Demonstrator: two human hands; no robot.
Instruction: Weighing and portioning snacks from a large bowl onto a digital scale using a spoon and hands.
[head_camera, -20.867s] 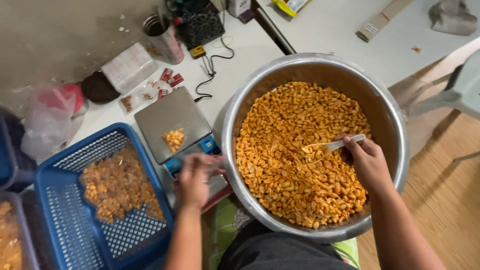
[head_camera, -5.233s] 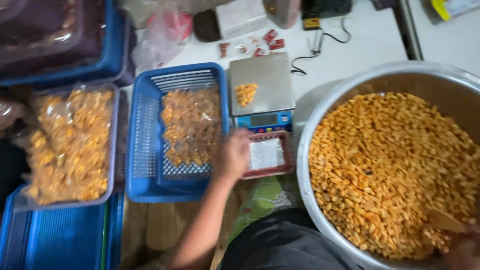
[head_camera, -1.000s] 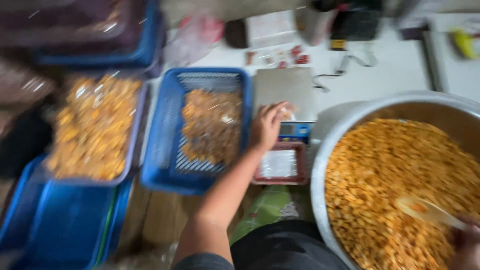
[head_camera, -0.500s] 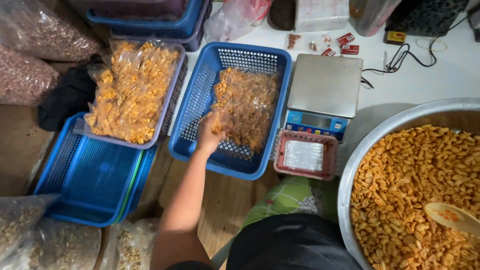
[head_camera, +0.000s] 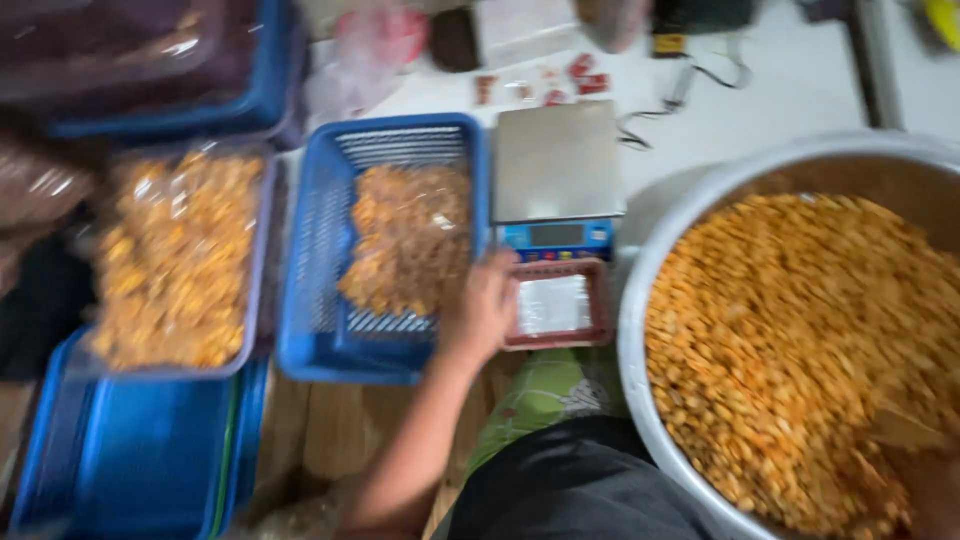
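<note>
You have one view only, from the camera on your head, so no second view shares any part of the scene. It looks steeply down over your lap and forearm at the work surface, close enough that your left hand (head_camera: 483, 308) sits near the middle of the frame. Beyond that hand lies the scale (head_camera: 556, 165); to its left, the blue basket (head_camera: 318, 262); to its right, the big metal bowl (head_camera: 640, 300), cut off by the right edge. The whole frame is smeared, so fine detail is lost.
</note>
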